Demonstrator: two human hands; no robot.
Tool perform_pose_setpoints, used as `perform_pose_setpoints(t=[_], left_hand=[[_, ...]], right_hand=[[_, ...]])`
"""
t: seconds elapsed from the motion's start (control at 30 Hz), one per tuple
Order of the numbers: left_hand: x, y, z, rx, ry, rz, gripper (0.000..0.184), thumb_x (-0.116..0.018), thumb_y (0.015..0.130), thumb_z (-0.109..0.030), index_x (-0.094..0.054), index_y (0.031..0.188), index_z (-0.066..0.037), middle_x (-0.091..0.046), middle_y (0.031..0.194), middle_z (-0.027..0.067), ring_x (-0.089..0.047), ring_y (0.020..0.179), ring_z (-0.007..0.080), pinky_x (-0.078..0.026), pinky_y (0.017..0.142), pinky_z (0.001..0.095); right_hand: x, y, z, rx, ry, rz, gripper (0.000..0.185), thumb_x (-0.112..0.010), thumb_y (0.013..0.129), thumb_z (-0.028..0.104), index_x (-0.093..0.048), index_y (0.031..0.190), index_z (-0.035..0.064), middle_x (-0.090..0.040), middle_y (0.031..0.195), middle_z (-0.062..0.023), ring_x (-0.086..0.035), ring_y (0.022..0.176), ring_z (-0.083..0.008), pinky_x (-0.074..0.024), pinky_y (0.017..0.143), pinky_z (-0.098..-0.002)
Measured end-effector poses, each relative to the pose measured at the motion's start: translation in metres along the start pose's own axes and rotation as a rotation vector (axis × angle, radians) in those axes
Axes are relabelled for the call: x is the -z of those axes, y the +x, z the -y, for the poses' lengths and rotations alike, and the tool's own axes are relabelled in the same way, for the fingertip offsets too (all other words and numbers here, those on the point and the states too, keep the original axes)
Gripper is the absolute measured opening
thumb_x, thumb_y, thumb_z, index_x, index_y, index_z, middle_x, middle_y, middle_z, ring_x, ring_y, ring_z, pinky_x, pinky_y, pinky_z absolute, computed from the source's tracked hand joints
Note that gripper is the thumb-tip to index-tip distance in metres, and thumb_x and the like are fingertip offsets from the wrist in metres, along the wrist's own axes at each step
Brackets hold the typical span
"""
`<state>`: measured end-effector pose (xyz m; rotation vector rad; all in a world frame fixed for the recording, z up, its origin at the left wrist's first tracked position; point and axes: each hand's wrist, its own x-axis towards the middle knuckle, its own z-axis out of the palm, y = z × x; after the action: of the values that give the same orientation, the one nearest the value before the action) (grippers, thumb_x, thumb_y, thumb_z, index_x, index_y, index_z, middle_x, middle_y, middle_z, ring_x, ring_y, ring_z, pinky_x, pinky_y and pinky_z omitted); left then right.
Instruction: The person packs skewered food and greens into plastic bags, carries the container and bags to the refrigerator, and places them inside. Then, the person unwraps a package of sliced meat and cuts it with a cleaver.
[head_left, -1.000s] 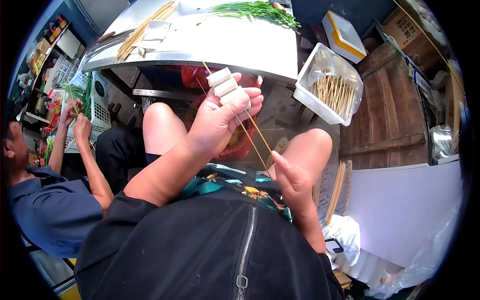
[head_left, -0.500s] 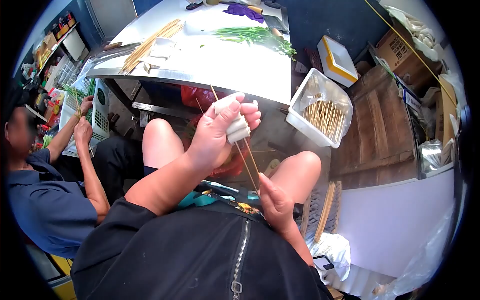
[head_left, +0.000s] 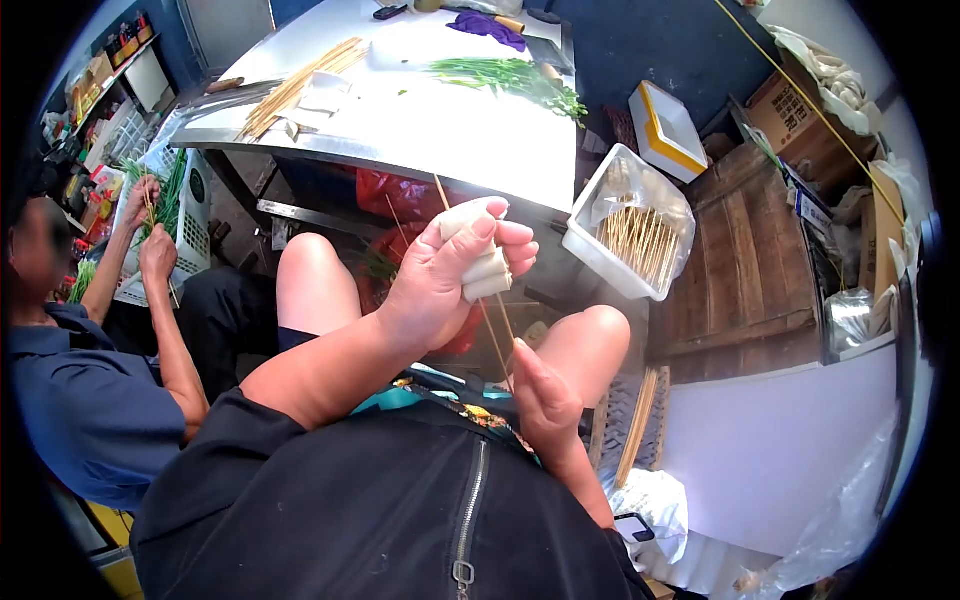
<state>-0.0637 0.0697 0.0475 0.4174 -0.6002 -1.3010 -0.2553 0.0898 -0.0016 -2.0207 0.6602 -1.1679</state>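
Observation:
My left hand (head_left: 440,262) is wrapped round pale rolled pieces (head_left: 487,275), held above my lap, with its fingers and thumb covering part of them. Two thin wooden skewers (head_left: 497,335) run through or along the rolls; their tips stick out beyond the hand toward the table. Lower down, my right hand (head_left: 547,400) pinches the near ends of the skewers between thumb and fingers, close to my right knee.
A white table (head_left: 470,140) bears loose skewers (head_left: 300,90), green stalks (head_left: 500,75) and a purple cloth (head_left: 487,30). At right are a tub (head_left: 590,245) of skewers and a wooden board (head_left: 740,270). A co-worker (head_left: 90,390) handles greens beside a basket (head_left: 193,215) at left.
My left hand has closed further over the rolls, its thumb now on the upper ones. Both hands hold the skewers steeper than before. The view has shifted, showing more of the table's far side.

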Motion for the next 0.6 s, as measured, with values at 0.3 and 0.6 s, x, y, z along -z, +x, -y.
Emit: perform_pose_setpoints(t=[0.3,0.6], left_hand=[[-0.003,-0.007,0.016,0.103,0.016,-0.028,0.033,-0.052,0.095,-0.024,-0.046,0.121,-0.004,-0.062,0.103,0.0125,-0.062,0.096,0.0234,-0.049,0.092,0.0423],[0.006,0.02,0.026,0.016,0.132,-0.162,0.036,-0.048,0.097,-0.028,-0.043,0.123,-0.003,-0.06,0.109,0.0147,-0.06,0.101,0.0245,-0.047,0.095,0.0411]], right_hand=[[0.0,0.009,0.008,-0.079,0.001,0.017,0.033,-0.056,0.086,-0.004,-0.058,0.119,-0.003,-0.065,0.088,-0.0171,-0.064,0.074,-0.0195,-0.0495,0.069,-0.0267],[0.012,-0.01,-0.011,-0.367,0.08,0.003,0.046,-0.058,0.088,0.005,-0.045,0.133,0.0023,-0.057,0.077,-0.0082,-0.054,0.066,-0.0151,-0.0448,0.066,-0.0242]])
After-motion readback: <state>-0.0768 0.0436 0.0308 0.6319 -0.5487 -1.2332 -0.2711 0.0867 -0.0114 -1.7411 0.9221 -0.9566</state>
